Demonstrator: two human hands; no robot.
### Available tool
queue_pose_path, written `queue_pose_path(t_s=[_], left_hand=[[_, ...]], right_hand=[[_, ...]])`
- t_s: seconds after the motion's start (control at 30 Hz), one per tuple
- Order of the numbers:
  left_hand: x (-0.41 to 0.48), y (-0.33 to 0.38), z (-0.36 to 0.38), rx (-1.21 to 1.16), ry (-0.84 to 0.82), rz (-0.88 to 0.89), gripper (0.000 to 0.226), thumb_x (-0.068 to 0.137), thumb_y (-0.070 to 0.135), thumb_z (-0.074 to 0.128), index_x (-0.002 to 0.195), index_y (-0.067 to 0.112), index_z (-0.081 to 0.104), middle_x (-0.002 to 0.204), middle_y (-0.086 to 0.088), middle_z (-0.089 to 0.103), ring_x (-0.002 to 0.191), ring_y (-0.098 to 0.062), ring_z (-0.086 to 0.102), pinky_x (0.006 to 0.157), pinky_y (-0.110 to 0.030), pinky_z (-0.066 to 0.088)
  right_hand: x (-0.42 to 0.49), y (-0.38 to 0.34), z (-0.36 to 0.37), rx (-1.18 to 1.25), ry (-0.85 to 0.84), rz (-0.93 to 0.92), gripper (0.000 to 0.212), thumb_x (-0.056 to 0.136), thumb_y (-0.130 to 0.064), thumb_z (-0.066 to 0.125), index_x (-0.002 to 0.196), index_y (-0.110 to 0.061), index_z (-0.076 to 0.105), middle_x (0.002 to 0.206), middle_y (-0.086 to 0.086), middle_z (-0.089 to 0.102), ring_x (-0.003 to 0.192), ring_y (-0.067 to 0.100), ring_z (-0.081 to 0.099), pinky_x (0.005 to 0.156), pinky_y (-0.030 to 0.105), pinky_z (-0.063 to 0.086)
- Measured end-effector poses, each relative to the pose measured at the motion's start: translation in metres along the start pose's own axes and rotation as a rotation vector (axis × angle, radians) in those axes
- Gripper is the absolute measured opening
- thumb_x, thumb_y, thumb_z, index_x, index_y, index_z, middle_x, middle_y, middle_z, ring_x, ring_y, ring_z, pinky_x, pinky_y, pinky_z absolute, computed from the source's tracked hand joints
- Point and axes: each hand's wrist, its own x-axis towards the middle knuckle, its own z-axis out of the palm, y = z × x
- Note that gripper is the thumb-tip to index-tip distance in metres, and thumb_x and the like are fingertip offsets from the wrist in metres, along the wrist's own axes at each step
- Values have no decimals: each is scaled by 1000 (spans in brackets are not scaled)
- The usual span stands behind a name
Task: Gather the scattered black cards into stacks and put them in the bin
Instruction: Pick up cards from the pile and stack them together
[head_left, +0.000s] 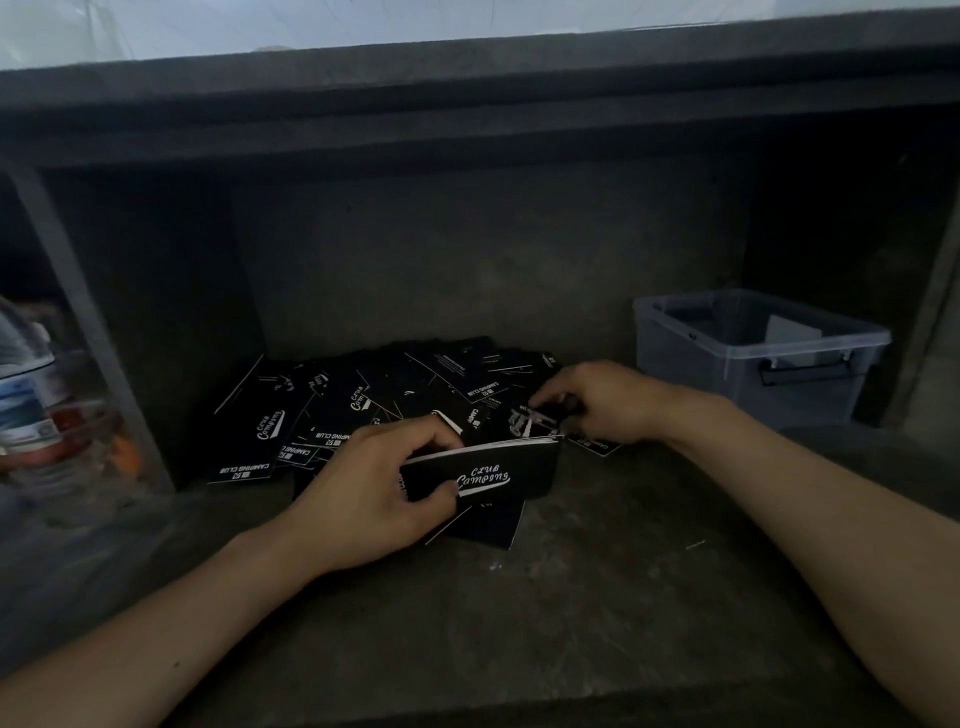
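Dozens of glossy black cards with white lettering (358, 410) lie scattered on the grey concrete ledge (571, 597), left of the clear plastic bin (701, 374). Left hand (374, 488) grips a squared stack (519, 467) of them; right hand (602, 402), nearer the bin, pinches one loose card (524, 423). Farthest from the bin stands a blurred plastic bottle (26, 400).
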Motion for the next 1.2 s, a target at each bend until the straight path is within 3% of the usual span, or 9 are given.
queue_pose_path(t_s=[0.1, 0.27, 0.47, 0.6, 0.73, 0.9, 1.03, 1.13, 1.2], left_hand=[[0, 0, 0, -12, -7, -14, 12, 81, 28, 68, 91, 31, 63, 84, 14, 70, 75, -8, 69, 65, -29, 55], [1, 1, 0, -10, -21, -3, 11, 80, 30, 67, 90, 30, 62, 83, 14, 69, 74, -6, 68, 64, -21, 52], [0, 1, -1, -59, -21, -48, 15, 76, 33, 65, 89, 34, 57, 83, 15, 66, 71, -12, 65, 63, -22, 51], [1, 0, -2, 10, 10, -32, 20, 75, 27, 67, 92, 28, 56, 108, 14, 57, 97, -8, 60, 79, -13, 43], [1, -2, -3, -2, 16, -75, 39, 75, 17, 75, 101, 32, 49, 136, 15, 46, 124, -3, 51, 94, -15, 40], [0, 1, 0, -129, -27, -143, 50, 77, 30, 67, 117, 41, 40, 101, 13, 68, 84, -19, 70, 82, -42, 56], [1, 0, -2, -48, -43, -32, 23, 78, 32, 62, 100, 36, 56, 88, 14, 69, 77, -12, 69, 70, -27, 54], [1, -1, -1, 2, -41, -30, 9, 78, 32, 62, 87, 32, 59, 79, 15, 66, 70, -9, 65, 61, -23, 48], [1, -2, -1, 13, -31, -30, 7, 78, 33, 63, 84, 31, 59, 81, 15, 64, 72, -9, 64, 61, -21, 47]], right_hand=[[-1, -1, -8, 132, 25, -25, 43, 80, -21, 78, 122, -23, 67, 97, -9, 70, 82, -3, 62, 70, 5, 43], [-4, 4, -6, 110, -15, 23, 58, 83, -13, 69, 135, -36, 54, 142, -5, 48, 115, 3, 52, 84, 0, 33], [-5, 9, -13, 66, 6, 123, 59, 62, -36, 89, 116, -36, 65, 113, -9, 63, 103, 7, 58, 84, 21, 46], [-14, 3, -25, 287, 116, 59, 34, 60, -19, 91, 88, -27, 74, 84, -6, 72, 78, 4, 66, 64, 12, 46], [-23, -21, -32, 601, 83, -98, 22, 71, -15, 84, 91, -18, 77, 87, 1, 76, 84, 10, 71, 77, 18, 55], [-15, -40, -12, 802, -50, -151, 23, 95, -16, 59, 116, -9, 68, 104, 7, 74, 98, 17, 70, 85, 28, 55], [-7, -20, -6, 524, 78, -136, 40, 93, -4, 61, 131, -13, 59, 134, 0, 59, 127, 9, 51, 106, 17, 38], [-5, -15, 5, 241, -53, -125, 50, 92, -15, 64, 139, -25, 52, 148, -10, 44, 134, -1, 35, 100, -1, 22], [0, -13, 7, 155, -32, -85, 50, 91, -22, 67, 138, -28, 52, 144, -8, 48, 132, 5, 41, 100, 7, 27]])
